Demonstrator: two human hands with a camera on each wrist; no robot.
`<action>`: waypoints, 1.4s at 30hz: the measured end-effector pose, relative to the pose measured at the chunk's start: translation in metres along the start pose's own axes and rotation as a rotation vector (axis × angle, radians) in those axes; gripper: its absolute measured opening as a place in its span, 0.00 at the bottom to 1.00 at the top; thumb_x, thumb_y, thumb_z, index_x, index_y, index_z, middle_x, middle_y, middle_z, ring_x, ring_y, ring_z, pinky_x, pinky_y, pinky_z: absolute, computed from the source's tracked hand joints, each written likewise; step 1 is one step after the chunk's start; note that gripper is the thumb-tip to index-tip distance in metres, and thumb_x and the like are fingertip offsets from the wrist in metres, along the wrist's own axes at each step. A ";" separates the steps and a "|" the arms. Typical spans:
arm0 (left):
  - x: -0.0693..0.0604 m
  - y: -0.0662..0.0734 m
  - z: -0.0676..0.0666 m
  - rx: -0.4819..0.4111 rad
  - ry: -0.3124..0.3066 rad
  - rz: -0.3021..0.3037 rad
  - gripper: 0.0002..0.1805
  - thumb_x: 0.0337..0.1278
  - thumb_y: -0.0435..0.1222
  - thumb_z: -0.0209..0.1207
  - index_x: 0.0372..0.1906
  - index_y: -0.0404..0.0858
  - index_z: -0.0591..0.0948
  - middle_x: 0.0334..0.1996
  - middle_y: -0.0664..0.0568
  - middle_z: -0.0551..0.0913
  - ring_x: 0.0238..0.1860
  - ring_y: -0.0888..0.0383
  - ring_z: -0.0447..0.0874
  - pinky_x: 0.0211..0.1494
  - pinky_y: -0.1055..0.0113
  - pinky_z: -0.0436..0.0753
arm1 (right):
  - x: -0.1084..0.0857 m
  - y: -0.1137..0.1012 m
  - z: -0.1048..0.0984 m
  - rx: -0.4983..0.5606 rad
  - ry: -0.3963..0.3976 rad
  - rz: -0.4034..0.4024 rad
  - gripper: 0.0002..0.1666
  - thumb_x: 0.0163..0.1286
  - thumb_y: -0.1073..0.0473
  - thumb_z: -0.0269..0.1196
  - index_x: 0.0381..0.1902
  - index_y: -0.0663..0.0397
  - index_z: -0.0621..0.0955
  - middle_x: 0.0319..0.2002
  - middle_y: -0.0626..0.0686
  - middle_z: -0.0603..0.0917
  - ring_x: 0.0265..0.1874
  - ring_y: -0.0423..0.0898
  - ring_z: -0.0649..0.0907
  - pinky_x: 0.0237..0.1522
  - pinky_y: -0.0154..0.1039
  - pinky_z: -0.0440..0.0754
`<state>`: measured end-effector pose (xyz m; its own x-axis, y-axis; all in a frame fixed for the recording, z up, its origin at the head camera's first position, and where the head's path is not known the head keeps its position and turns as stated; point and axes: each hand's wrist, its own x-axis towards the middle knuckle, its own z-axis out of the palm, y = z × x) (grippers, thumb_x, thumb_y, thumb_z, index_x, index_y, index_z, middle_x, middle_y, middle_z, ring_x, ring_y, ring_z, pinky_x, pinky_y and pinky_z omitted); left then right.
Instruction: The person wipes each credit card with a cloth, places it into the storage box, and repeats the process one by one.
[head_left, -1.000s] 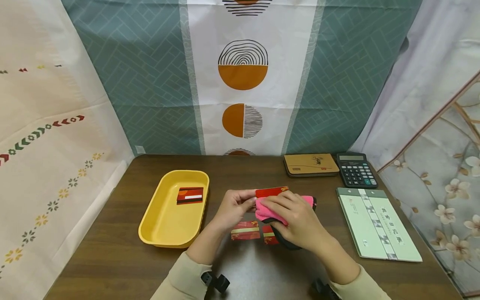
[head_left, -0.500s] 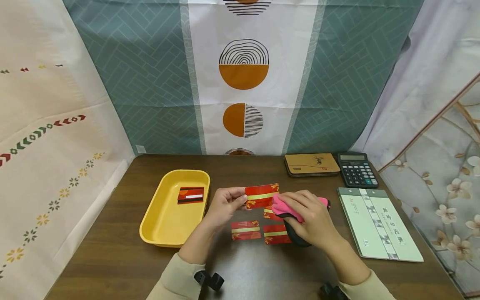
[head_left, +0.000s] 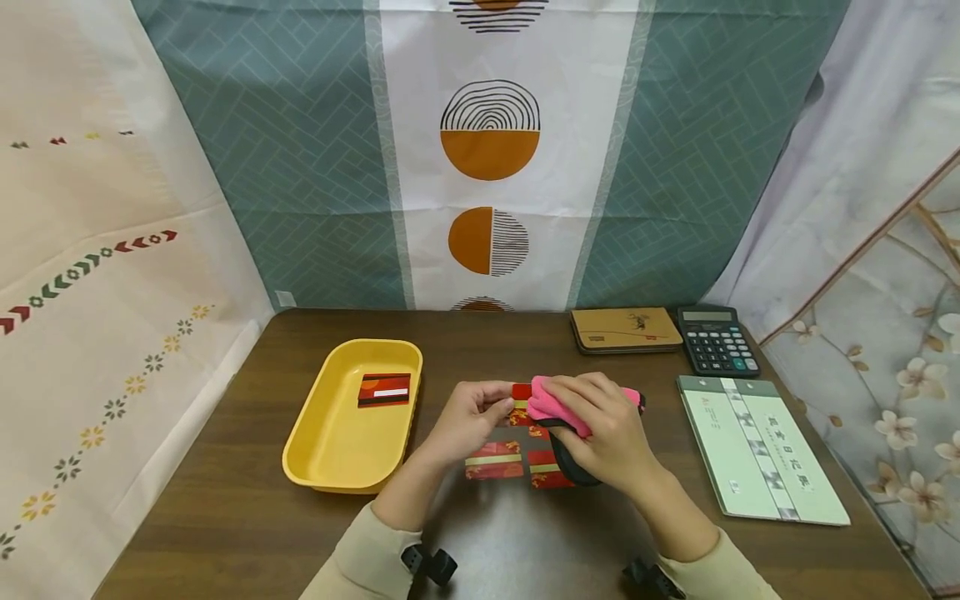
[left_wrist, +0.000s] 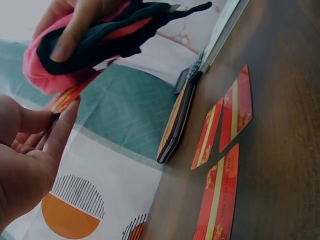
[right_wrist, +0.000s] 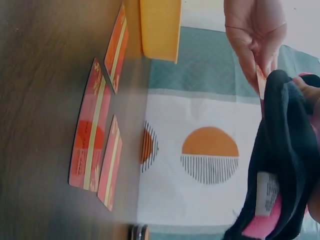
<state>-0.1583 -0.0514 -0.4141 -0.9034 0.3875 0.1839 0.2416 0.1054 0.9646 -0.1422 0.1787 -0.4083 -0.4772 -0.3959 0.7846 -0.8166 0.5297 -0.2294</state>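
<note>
My left hand (head_left: 467, 423) pinches a red card with a gold stripe (left_wrist: 65, 100) by its edge, holding it above the table. A folded pink and black cloth (head_left: 553, 403) is in my right hand (head_left: 611, 429), its fingers curled over it. The cloth lies against the card and covers most of its right part. Below, on the table, lie similar red cards: a left one (head_left: 493, 461), a right one (head_left: 543, 475) partly under the cloth, and a farther one (right_wrist: 116, 50) seen better in the right wrist view.
A yellow tray (head_left: 303, 446) stands at the left with a red and black card (head_left: 384, 390) inside. Toward the back right lie a tan notebook (head_left: 626, 328) and a black calculator (head_left: 717, 342). A pale green ledger (head_left: 761, 450) lies at the right.
Half a second ago the cloth was off to the right and the card was bare, farther left. Now the hands are closer together and the cloth covers the card again.
</note>
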 end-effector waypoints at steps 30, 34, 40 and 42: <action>0.001 -0.005 0.001 -0.334 0.345 -0.086 0.13 0.67 0.26 0.61 0.51 0.21 0.83 0.42 0.38 0.88 0.36 0.48 0.91 0.42 0.59 0.89 | 0.008 -0.006 -0.027 0.078 0.387 0.101 0.33 0.69 0.43 0.68 0.47 0.74 0.84 0.42 0.69 0.85 0.42 0.52 0.80 0.53 0.26 0.75; 0.001 -0.007 0.005 -0.354 0.354 -0.145 0.16 0.68 0.28 0.60 0.56 0.22 0.81 0.47 0.36 0.86 0.39 0.49 0.91 0.46 0.60 0.88 | 0.003 0.001 -0.022 0.087 0.363 0.060 0.32 0.68 0.43 0.69 0.48 0.72 0.85 0.43 0.67 0.86 0.41 0.53 0.80 0.51 0.26 0.76; -0.002 -0.006 0.009 -0.331 0.288 -0.180 0.20 0.72 0.28 0.57 0.63 0.22 0.75 0.52 0.33 0.82 0.47 0.41 0.88 0.50 0.57 0.87 | -0.007 0.009 -0.014 0.090 0.200 0.085 0.30 0.69 0.41 0.67 0.53 0.63 0.85 0.49 0.59 0.87 0.46 0.51 0.80 0.55 0.24 0.76; -0.003 -0.005 0.011 -0.325 0.271 -0.179 0.20 0.72 0.27 0.56 0.63 0.21 0.75 0.52 0.32 0.82 0.48 0.41 0.88 0.51 0.55 0.86 | -0.007 0.010 -0.013 0.070 0.164 0.102 0.30 0.70 0.41 0.66 0.54 0.60 0.85 0.50 0.57 0.87 0.46 0.51 0.81 0.56 0.24 0.75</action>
<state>-0.1535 -0.0433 -0.4214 -0.9913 0.1310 0.0097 -0.0117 -0.1610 0.9869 -0.1424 0.1962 -0.4090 -0.5037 -0.2123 0.8374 -0.7902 0.5048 -0.3473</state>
